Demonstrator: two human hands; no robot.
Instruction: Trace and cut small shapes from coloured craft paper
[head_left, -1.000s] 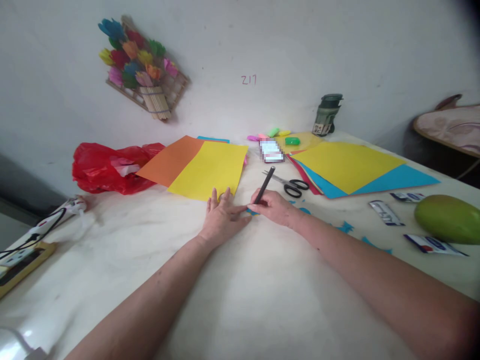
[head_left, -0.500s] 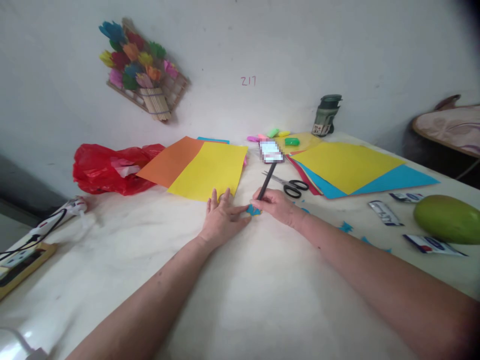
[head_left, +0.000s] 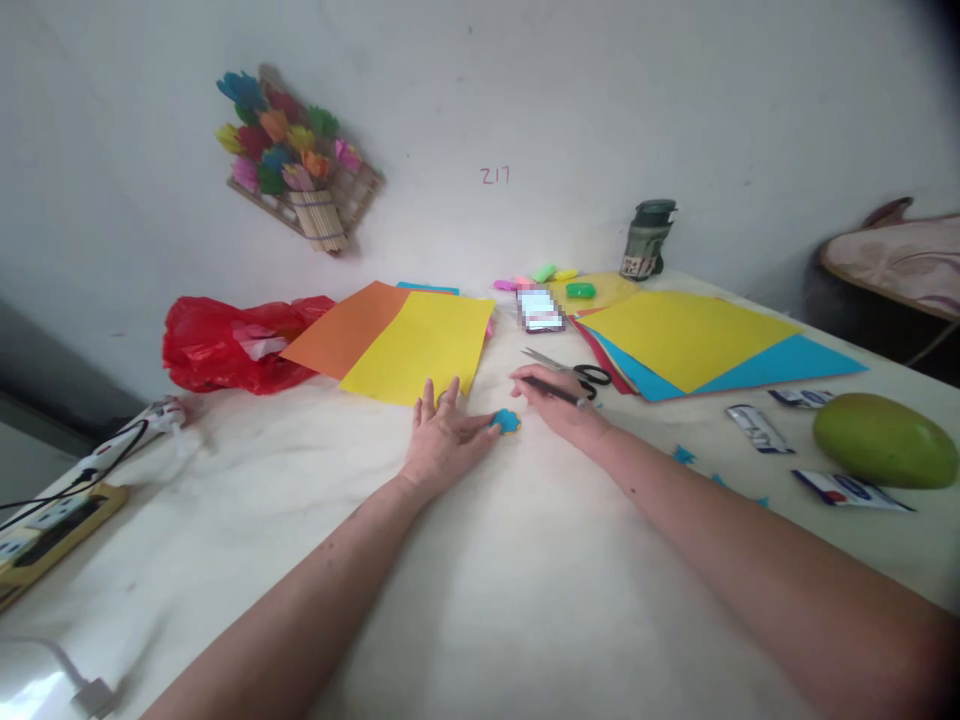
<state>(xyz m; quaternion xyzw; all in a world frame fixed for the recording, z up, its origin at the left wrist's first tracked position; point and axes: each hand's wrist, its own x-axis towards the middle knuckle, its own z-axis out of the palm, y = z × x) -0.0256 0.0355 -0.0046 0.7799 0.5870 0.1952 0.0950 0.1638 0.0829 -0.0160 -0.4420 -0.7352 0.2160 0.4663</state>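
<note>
A small blue paper flower cutout (head_left: 510, 421) with a yellow-orange edge lies on the table. My left hand (head_left: 444, 436) rests palm down beside it, thumb and index finger holding its left edge while the other fingers spread toward the yellow sheet (head_left: 424, 345). Just right of the cutout, my right hand (head_left: 559, 402) grips a black pen (head_left: 551, 388), which slants down to the right across the hand, apart from the cutout. Black-handled scissors (head_left: 592, 376) lie right behind that hand, partly covered by it. Blue paper scraps (head_left: 682, 455) are scattered near my right forearm.
Coloured sheets (head_left: 697, 335) are stacked back right, a phone (head_left: 540, 311) behind the scissors. A green mango (head_left: 885, 440) and several small packets (head_left: 759, 428) lie right. A red plastic bag (head_left: 217, 345) and a power strip (head_left: 60, 525) are left. A bottle (head_left: 646, 240) stands by the wall.
My right hand has lifted the pen off the cutout and tipped it from upright to slanting right. More of the cutout shows. My left hand stays at its edge. The view has shifted slightly.
</note>
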